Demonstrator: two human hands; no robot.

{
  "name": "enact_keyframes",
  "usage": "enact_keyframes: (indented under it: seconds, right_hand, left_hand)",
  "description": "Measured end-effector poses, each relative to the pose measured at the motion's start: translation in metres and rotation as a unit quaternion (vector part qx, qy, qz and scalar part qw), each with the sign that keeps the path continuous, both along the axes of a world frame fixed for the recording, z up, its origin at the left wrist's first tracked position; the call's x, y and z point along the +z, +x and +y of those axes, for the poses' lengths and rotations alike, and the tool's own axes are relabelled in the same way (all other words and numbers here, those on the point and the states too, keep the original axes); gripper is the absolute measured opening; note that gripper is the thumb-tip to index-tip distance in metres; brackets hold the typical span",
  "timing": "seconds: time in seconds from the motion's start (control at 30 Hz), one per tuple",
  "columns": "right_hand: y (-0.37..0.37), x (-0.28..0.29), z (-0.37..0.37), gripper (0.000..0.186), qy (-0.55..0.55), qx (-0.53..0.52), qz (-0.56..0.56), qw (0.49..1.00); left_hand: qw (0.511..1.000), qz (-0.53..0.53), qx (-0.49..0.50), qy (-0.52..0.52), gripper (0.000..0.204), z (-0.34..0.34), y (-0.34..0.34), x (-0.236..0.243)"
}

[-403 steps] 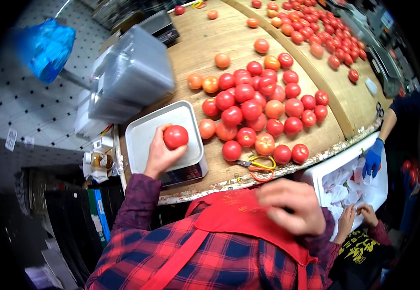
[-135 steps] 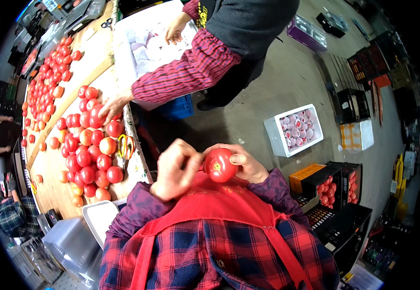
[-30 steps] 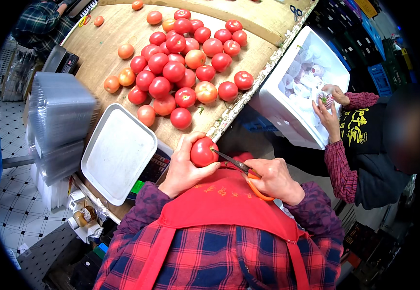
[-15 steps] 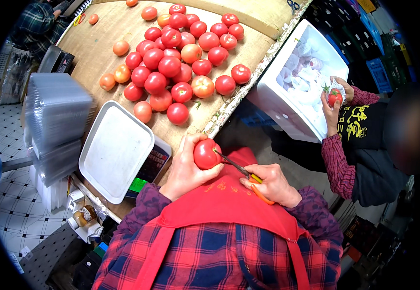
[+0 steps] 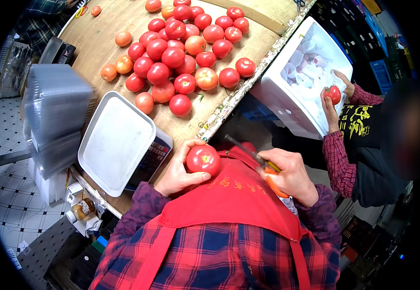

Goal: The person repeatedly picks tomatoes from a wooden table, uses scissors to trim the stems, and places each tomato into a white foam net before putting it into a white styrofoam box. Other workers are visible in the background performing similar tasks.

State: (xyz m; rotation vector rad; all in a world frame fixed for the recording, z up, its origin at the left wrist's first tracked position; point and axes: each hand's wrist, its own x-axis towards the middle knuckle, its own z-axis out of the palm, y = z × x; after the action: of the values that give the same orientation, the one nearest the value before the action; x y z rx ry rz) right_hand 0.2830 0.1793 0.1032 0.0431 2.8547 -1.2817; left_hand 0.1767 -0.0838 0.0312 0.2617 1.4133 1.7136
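Note:
My left hand [image 5: 181, 169] is wrapped round a red tomato [image 5: 203, 160], its stem end facing up toward me. To the right, my right hand [image 5: 289, 175] grips orange-and-yellow-handled scissors [image 5: 273, 181]; their dark blades point up and left, apart from the tomato. Both hands are in front of my red apron [image 5: 234, 193]. Beyond them, a heap of loose red and orange tomatoes [image 5: 173, 57] lies on the wooden table [image 5: 96, 58].
A light grey tray [image 5: 115, 145] rests over a scale [image 5: 154, 157] at the table's near left. Stacked clear plastic containers [image 5: 55, 111] stand left of it. At right a co-worker's hands [image 5: 333, 104] hold a tomato over a white foam box [image 5: 287, 99] with foam nets inside.
The scissors have drawn back to the right, away from the tomato. My left hand has turned the tomato so its stem end faces up.

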Motion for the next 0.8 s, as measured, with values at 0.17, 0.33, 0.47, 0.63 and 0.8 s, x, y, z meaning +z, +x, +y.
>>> enact_keyframes:
  seconds: [0.17,0.33,0.47,0.63,0.8]
  right_hand:
    - [0.003,0.007,-0.009,0.028,0.078,0.061,-0.037,0.994]
    - [0.003,0.004,-0.019,0.025,0.095,0.059,0.001,0.994]
    - [0.004,0.004,-0.020,0.028,0.115,0.065,-0.013,0.991]
    - [0.006,0.010,-0.019,0.032,0.145,0.075,-0.043,0.986]
    - [0.006,0.011,-0.020,0.032,0.138,0.079,-0.047,0.986]
  left_hand:
    - [0.997,0.069,0.016,-0.012,0.074,0.000,-0.001,0.007]
    - [0.987,0.149,0.046,-0.026,0.070,0.003,0.003,0.011]
    - [0.971,0.227,0.026,-0.070,0.070,0.003,0.002,0.014]
    - [0.955,0.283,0.029,-0.085,0.072,0.005,0.002,0.011]
    - [0.944,0.316,0.034,-0.086,0.072,0.006,0.004,0.007]
